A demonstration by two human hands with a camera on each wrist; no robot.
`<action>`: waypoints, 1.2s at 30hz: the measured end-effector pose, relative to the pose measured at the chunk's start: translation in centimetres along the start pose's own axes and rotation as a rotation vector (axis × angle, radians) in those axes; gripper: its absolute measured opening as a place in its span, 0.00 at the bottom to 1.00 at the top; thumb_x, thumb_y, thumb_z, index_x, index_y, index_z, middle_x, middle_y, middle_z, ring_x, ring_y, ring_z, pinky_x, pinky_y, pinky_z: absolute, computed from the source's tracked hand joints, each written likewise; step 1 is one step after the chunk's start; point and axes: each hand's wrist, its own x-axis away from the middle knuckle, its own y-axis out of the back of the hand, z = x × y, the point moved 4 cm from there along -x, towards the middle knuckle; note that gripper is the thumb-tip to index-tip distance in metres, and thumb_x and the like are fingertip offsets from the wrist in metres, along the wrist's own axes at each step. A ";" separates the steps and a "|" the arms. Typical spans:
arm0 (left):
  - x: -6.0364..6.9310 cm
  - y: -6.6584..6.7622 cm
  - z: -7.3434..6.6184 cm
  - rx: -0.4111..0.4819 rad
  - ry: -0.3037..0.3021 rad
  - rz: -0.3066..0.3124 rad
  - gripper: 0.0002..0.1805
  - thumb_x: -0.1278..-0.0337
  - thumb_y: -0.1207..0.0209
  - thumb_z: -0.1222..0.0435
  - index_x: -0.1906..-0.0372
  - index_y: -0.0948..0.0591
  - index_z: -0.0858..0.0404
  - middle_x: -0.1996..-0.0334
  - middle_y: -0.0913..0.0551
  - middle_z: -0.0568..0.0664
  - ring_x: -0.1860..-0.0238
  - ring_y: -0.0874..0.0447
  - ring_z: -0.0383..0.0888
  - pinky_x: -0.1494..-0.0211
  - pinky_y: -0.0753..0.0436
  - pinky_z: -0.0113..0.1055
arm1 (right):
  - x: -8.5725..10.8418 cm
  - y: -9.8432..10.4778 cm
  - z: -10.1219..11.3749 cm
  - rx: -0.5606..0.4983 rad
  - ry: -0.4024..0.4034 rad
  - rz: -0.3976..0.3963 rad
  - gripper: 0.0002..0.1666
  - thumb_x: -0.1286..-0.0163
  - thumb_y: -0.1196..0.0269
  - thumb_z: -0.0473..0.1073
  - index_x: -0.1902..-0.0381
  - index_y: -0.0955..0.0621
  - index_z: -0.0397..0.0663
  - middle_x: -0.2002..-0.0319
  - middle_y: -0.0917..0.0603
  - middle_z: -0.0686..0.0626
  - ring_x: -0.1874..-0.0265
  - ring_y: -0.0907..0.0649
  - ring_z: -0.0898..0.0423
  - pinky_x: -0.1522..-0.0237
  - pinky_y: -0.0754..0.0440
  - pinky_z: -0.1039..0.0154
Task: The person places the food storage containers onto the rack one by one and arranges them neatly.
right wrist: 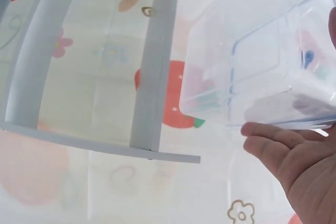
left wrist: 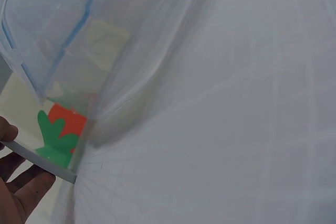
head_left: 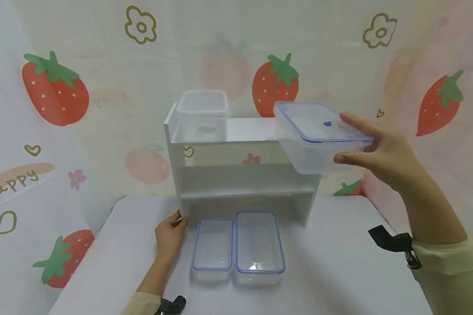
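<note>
My right hand [head_left: 394,155] grips a clear plastic food container [head_left: 305,155] with a blue-rimmed lid by its right side, thumb below the lid's rim and fingers on top. The container is tilted and held in front of the right end of a white two-tier shelf [head_left: 244,181]. In the right wrist view the container [right wrist: 257,61] appears apart from the shelf. Low on the shelf's left side, my left hand [head_left: 169,236] pinches the side panel's front edge; the left wrist view shows the thumb and fingers on either side of the panel [left wrist: 42,162].
A clear lidded container [head_left: 203,118] stands at the left of the top tier. On the white table [head_left: 339,262], a smaller blue-rimmed container [head_left: 213,245] and a larger blue-rimmed container [head_left: 260,243] sit side by side before the shelf. A strawberry-print cloth [head_left: 102,153] hangs behind.
</note>
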 end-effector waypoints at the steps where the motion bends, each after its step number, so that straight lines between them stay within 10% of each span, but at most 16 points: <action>1: 0.0 0.0 0.0 0.001 0.000 0.003 0.22 0.36 0.33 0.63 0.39 0.18 0.67 0.44 0.15 0.59 0.51 0.09 0.54 0.54 0.15 0.23 | -0.2 0.0 0.0 0.004 -0.006 -0.001 0.51 0.40 0.22 0.43 0.23 0.33 0.74 0.26 0.30 0.44 0.46 0.21 0.58 0.57 0.17 0.80; 19: -0.2 -0.1 0.1 -0.003 -0.009 0.005 0.22 0.36 0.33 0.63 0.40 0.18 0.67 0.44 0.15 0.59 0.51 0.09 0.54 0.50 0.11 0.38 | -3.6 -0.7 -0.4 0.034 -0.087 0.015 0.55 0.41 0.22 0.52 0.21 0.37 0.70 0.44 0.24 0.45 0.72 0.26 0.54 0.81 0.31 0.64; 28: -0.2 -0.1 0.0 -0.002 -0.006 -0.001 0.22 0.36 0.33 0.63 0.39 0.18 0.67 0.44 0.15 0.60 0.52 0.09 0.54 0.57 0.16 0.20 | -4.8 -0.8 -0.4 0.018 -0.098 -0.003 0.55 0.44 0.21 0.55 0.21 0.36 0.71 0.55 0.20 0.43 0.86 0.36 0.55 0.88 0.38 0.61; 36: -0.2 -0.2 0.1 0.001 -0.007 -0.009 0.22 0.37 0.32 0.63 0.40 0.17 0.67 0.46 0.14 0.60 0.53 0.09 0.54 0.60 0.18 0.16 | -5.8 -1.4 -0.3 -0.052 -0.057 -0.001 0.56 0.42 0.21 0.49 0.20 0.37 0.61 0.31 0.26 0.43 0.60 0.20 0.58 0.76 0.26 0.73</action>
